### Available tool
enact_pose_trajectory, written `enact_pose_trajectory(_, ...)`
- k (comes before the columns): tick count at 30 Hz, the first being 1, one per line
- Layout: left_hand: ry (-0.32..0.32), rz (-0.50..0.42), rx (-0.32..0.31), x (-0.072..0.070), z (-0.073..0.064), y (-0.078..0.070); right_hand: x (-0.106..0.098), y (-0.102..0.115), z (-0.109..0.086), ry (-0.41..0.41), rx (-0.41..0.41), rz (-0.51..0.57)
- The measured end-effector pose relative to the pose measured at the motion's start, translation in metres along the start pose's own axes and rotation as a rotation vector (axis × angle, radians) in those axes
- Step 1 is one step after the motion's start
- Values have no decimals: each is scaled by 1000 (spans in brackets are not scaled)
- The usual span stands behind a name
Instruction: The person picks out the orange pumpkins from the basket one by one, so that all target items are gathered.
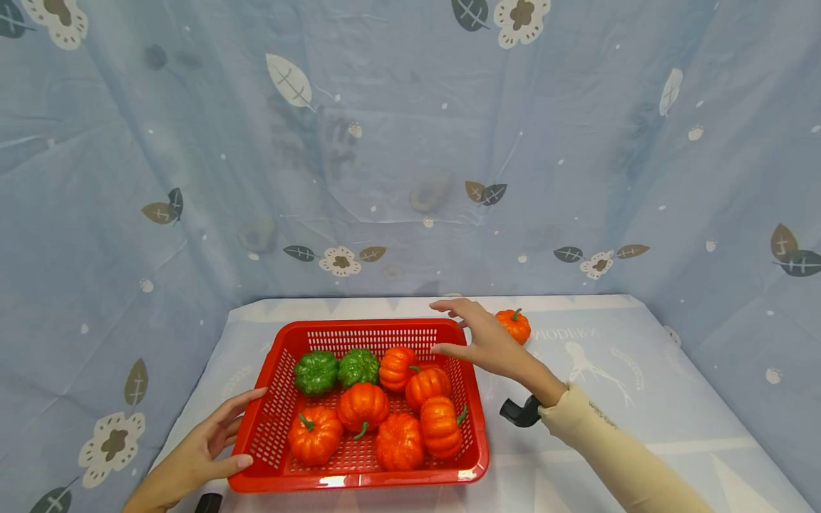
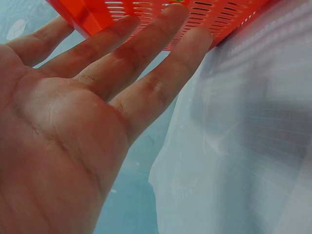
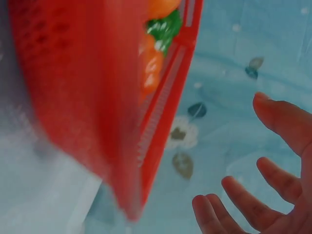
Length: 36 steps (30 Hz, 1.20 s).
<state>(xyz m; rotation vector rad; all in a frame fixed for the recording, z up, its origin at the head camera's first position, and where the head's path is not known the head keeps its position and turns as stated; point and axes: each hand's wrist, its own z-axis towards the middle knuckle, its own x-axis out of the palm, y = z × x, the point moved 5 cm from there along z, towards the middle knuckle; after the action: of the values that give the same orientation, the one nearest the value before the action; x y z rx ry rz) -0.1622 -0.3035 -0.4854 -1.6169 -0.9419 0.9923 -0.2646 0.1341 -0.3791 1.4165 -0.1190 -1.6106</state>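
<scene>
A red plastic basket (image 1: 359, 483) with slotted walls stands on the table and holds several small pumpkins. Inside it are two green pumpkins (image 1: 316, 372) at the back left and orange pumpkins (image 1: 363, 407) in the middle, front and right. My left hand (image 1: 205, 445) is at the basket's left side, thumb near the front corner, its fingers nearly straight against the wall in the left wrist view. Over the back right corner hovers my right hand (image 1: 484, 340), fingers spread and holding nothing. Behind it, on the table outside the basket, lies another orange pumpkin (image 1: 513, 326), partly hidden.
A pale printed cloth covers the table (image 1: 590, 427). Blue patterned curtains (image 1: 410, 157) hang behind and at both sides. Black curved pieces show near the right wrist (image 1: 521, 413) and at the lower left.
</scene>
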Motion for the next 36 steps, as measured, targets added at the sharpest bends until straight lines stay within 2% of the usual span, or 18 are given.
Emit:
enact_pose_trajectory(5,-8,8,-11,-1,0,2,15,24,10,93,-58,-9)
enact_pose_trajectory(14,11,8,50,-2,0,0,50,63,21,257,-171,-38)
enact_pose_trajectory(20,1,27,51,-3,1,0,80,85,25,364,-262,-59)
enact_pose_trajectory(26,-21,43,34,-4,1,2,108,96,26,436,-343,-124)
enact_pose_trajectory(30,-8,51,65,-3,0,0,124,98,28,513,-343,-124)
enact_pose_trajectory(36,-15,42,49,-2,1,1,142,94,32,619,-341,-204)
